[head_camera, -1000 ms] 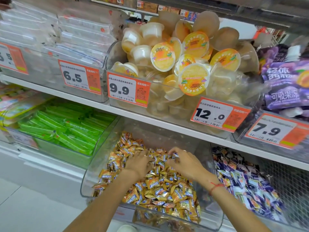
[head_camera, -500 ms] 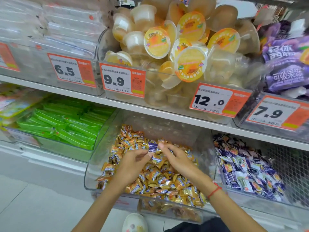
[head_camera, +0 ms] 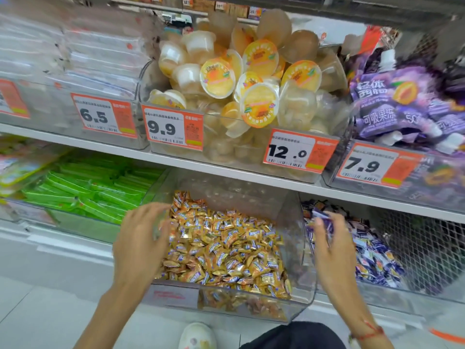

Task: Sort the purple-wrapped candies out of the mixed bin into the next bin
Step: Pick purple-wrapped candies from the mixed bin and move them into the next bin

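Shop shelf (head_camera: 226, 177), clear bins. Right grip (head_camera: 327, 248) now over purple bin (head_camera: 372, 248), pinching purple candy (head_camera: 319, 217); left grip (head_camera: 138, 243) lifted from mixed bin (head_camera: 297, 285), released. Drop next.

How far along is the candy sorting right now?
Mostly done by the look of it: the mixed bin shows almost only gold wrappers. The right hand pinches a purple candy over the next bin; dropping it remains. The left hand hovers open.
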